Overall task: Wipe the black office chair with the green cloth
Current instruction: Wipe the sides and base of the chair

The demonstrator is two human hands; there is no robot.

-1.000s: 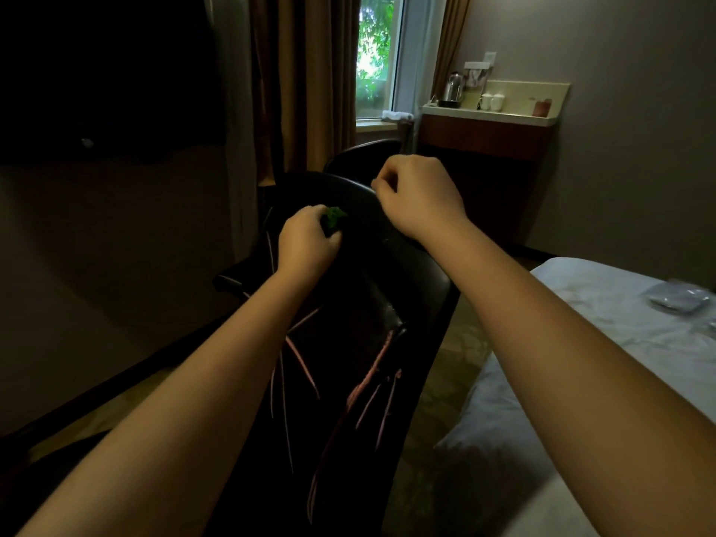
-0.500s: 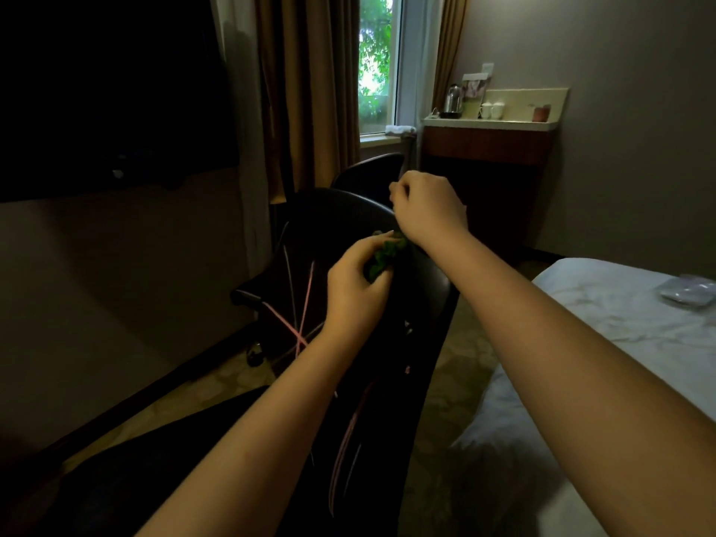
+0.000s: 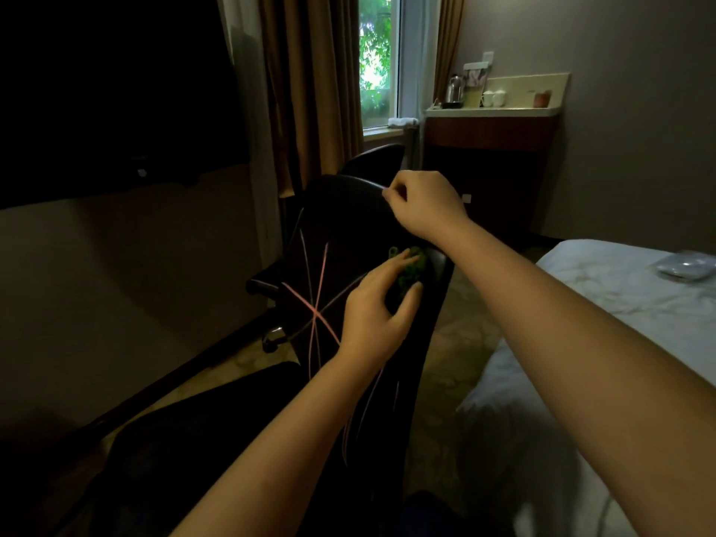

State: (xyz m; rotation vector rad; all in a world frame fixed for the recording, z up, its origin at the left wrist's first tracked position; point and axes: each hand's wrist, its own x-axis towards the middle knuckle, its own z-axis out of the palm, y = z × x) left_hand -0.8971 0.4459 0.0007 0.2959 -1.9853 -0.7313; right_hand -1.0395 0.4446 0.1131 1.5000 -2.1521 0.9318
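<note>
The black office chair (image 3: 341, 226) with pink stripes stands in front of me, its back turned towards me. My left hand (image 3: 377, 308) holds the bunched green cloth (image 3: 412, 267) against the right side of the chair back, fingers and thumb curled round it. My right hand (image 3: 422, 205) grips the top right edge of the chair back, fingers curled over the rim. Most of the cloth is hidden behind my left fingers.
A bed with white sheets (image 3: 620, 304) lies close on the right, a narrow strip of floor between it and the chair. A second dark chair (image 3: 377, 157) stands behind. A wooden cabinet (image 3: 488, 149) with kettle and cups is by the window. A wall runs along the left.
My left hand has slid the green cloth from the upper left of the chair back down and to the right. My right hand kept its grip on the top edge.
</note>
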